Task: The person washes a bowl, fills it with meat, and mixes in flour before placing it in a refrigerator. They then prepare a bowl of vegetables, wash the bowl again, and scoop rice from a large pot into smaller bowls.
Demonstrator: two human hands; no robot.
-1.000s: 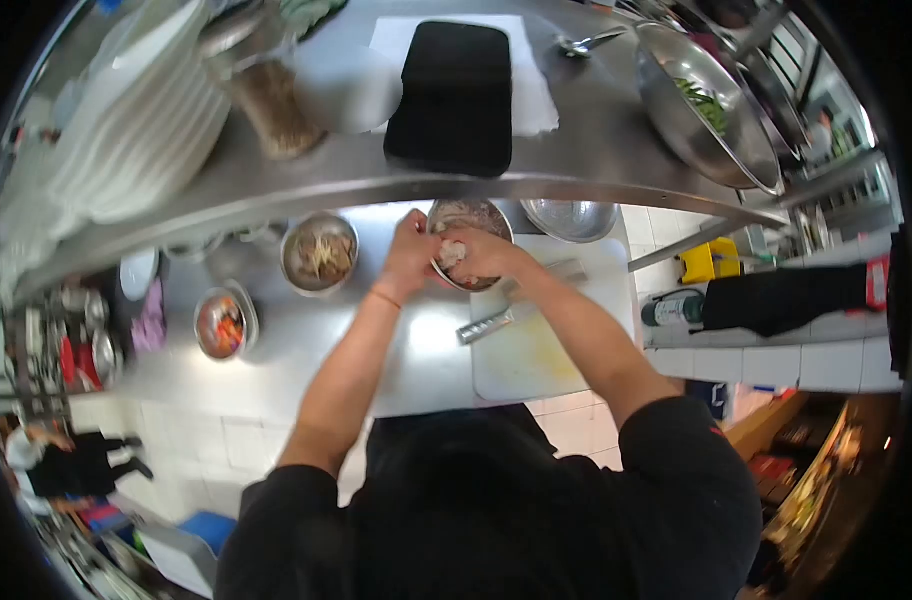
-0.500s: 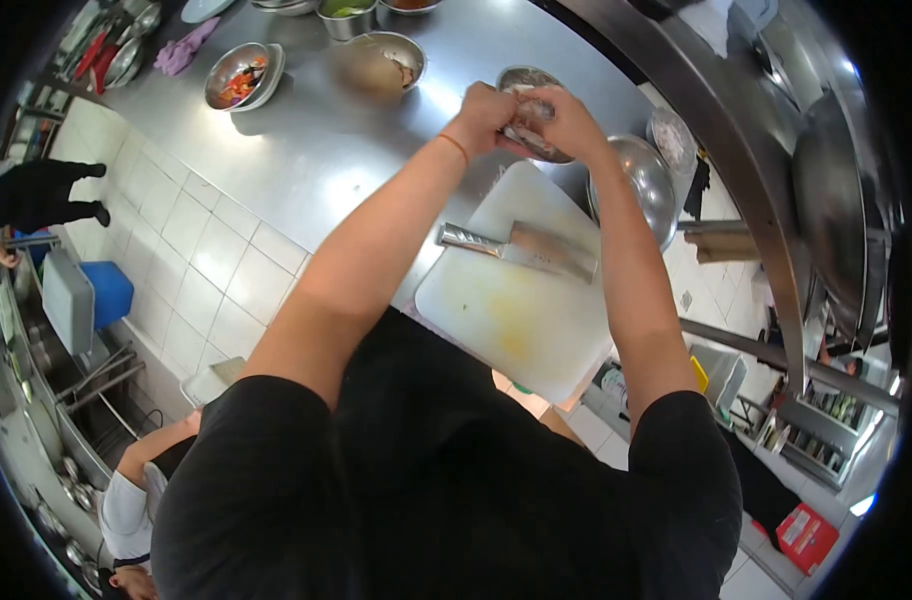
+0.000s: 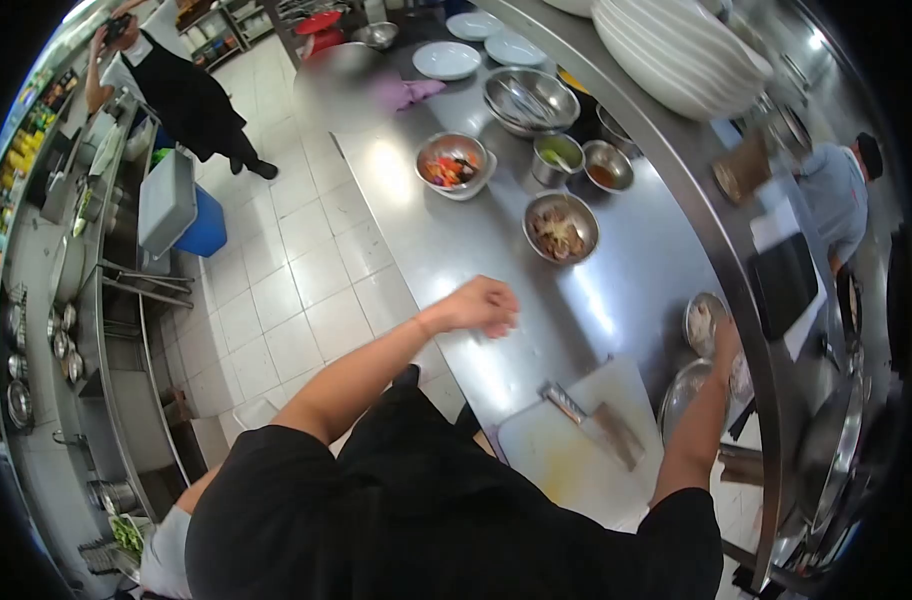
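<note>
My right hand point(image 3: 726, 347) is at the near right rim of a small metal bowl point(image 3: 692, 329) with pale, wet-looking food in it. Its fingers seem closed on that rim, though they are partly hidden. My left hand point(image 3: 483, 307), loosely curled and holding nothing, hangs over the left side of the steel table point(image 3: 456, 355). A cleaver point(image 3: 606, 430) lies across the white cutting board point(image 3: 536, 445). Beyond my left hand stands a metal bowl point(image 3: 532, 240) of brownish sliced food.
A bowl of chopped red and orange pieces point(image 3: 452, 165), a pot of green liquid point(image 3: 559, 158), a sauce bowl point(image 3: 608, 168) and white plates point(image 3: 446, 60) stand farther back. A steel shelf point(image 3: 676, 170) runs overhead on the right. Other people point(image 3: 181, 85) stand nearby.
My hands have parted: the left has come away from the small bowl, while the right stays with it. That bowl now sits farther right of the board. The view has swung left.
</note>
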